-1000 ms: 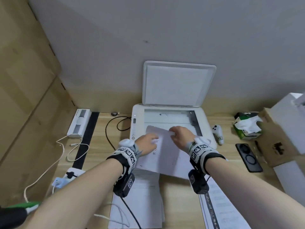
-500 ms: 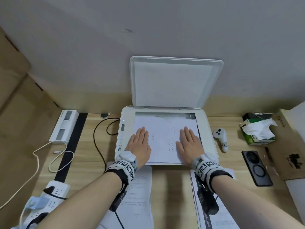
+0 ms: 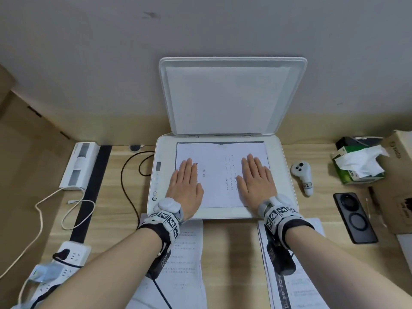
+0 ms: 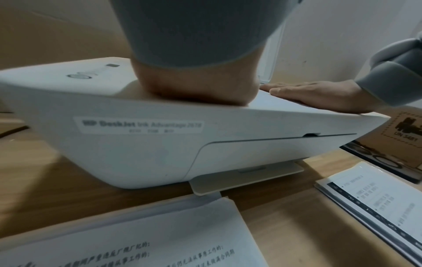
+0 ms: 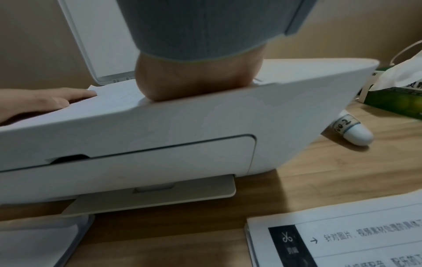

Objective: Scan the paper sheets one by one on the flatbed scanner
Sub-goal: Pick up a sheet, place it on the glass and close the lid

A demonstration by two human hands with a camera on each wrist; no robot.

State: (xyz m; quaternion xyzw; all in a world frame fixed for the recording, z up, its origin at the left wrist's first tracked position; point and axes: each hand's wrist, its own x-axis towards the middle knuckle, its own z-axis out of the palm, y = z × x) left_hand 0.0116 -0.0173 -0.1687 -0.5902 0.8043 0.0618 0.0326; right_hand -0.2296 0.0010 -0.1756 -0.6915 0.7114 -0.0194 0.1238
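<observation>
The white flatbed scanner [image 3: 284, 175] stands at the middle of the desk with its lid [image 3: 227, 97] raised against the wall. One paper sheet [image 3: 219, 175] lies flat on the glass. My left hand [image 3: 186, 186] presses the sheet's left side with straight fingers. My right hand [image 3: 256, 181] presses the right side the same way. In the left wrist view the scanner's front [image 4: 160, 144] fills the frame and the right hand [image 4: 319, 94] lies flat on top. A pile of printed sheets [image 3: 185, 264] lies in front at the left, another pile [image 3: 296, 286] at the right.
A white controller [image 3: 303, 177], a green tissue box [image 3: 356, 166], a black phone [image 3: 354, 217] and a cardboard box [image 3: 396, 181] sit to the right. On the left are black cables [image 3: 127, 175], a white cord [image 3: 51, 206], a power strip [image 3: 66, 259] and a white device [image 3: 79, 166].
A second ago both hands held the sheet over the glass, partly off the front edge. The sheet now lies flat on the glass, and both hands have flattened on it.
</observation>
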